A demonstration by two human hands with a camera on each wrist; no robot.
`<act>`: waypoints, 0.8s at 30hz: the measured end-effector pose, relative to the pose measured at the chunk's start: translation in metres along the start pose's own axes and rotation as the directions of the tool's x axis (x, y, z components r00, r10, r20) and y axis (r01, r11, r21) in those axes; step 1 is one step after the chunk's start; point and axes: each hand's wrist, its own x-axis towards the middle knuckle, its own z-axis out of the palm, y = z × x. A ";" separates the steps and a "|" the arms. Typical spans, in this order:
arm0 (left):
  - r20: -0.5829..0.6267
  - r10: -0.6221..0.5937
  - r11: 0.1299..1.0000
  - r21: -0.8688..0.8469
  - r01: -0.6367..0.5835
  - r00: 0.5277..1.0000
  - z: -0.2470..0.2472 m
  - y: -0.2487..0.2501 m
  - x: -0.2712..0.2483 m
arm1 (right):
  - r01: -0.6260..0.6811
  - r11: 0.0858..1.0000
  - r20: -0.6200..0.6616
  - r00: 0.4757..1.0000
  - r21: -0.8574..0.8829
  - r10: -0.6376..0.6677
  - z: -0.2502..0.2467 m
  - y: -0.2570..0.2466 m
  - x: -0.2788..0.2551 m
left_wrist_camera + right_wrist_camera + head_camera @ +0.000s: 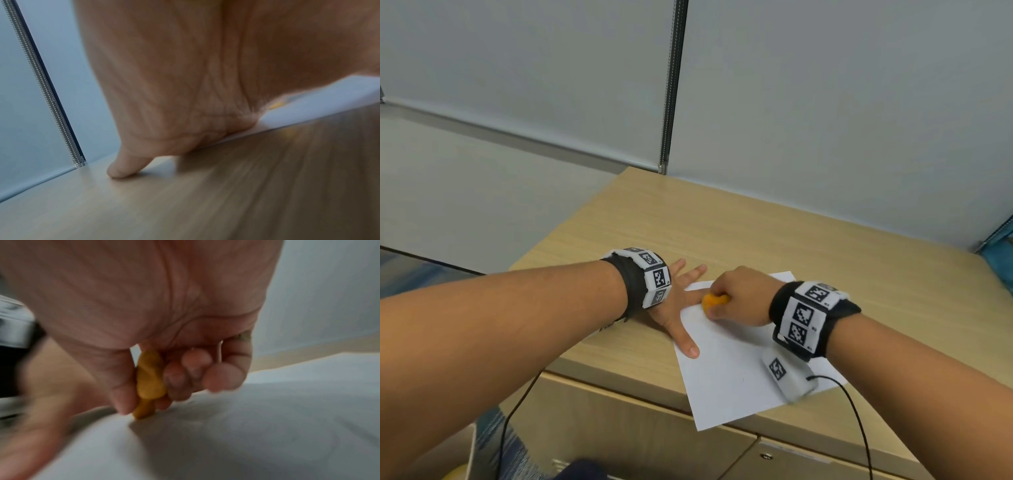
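Observation:
A white sheet of paper (736, 370) lies on the wooden desk (722, 233), its near corner hanging past the front edge. My left hand (681, 308) lies flat with fingers spread, pressing the sheet's left edge; its thumb rests on the paper. My right hand (736, 298) pinches a small orange eraser-like piece (714, 301) between thumb and fingers. In the right wrist view that orange piece (149, 382) touches the paper (246, 434) at its lower tip. The left wrist view shows my left palm (185, 81) and one fingertip on the desk (185, 203).
Grey partition panels (825, 102) with a metal joint strip (671, 85) stand behind the desk. Cabinet fronts with a lock (766, 455) sit below the desk's front edge. Black cables (859, 428) hang from both wrist bands. A blue object (1000, 253) shows at the far right.

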 end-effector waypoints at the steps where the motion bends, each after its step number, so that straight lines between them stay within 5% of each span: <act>1: 0.005 0.000 1.000 0.008 0.000 1.000 -0.001 0.000 0.000 | 0.030 1.000 0.046 0.998 0.002 -0.031 0.004 -0.008 -0.005; 4: -0.002 0.003 1.000 0.002 -0.003 1.000 0.001 -0.003 0.001 | 0.001 1.000 0.059 0.998 0.023 -0.002 0.006 -0.007 -0.008; 8: -0.045 0.006 0.999 -0.038 -0.008 0.999 0.008 -0.004 0.006 | -0.219 0.974 -0.078 0.972 0.056 0.223 -0.010 0.024 0.000; 17: -0.052 -0.071 0.996 -0.067 0.067 0.996 0.004 0.020 -0.014 | -0.370 0.917 -0.018 0.926 0.148 0.377 -0.006 0.040 -0.023; 20: -0.102 -0.101 0.995 -0.029 0.099 0.990 0.013 0.043 -0.032 | -0.361 0.886 0.037 0.929 0.291 0.367 0.004 0.052 -0.026; 24: -0.062 -0.101 0.995 -0.031 0.099 0.993 0.011 0.055 -0.060 | -0.280 0.922 0.003 0.957 0.268 0.290 0.011 0.052 -0.020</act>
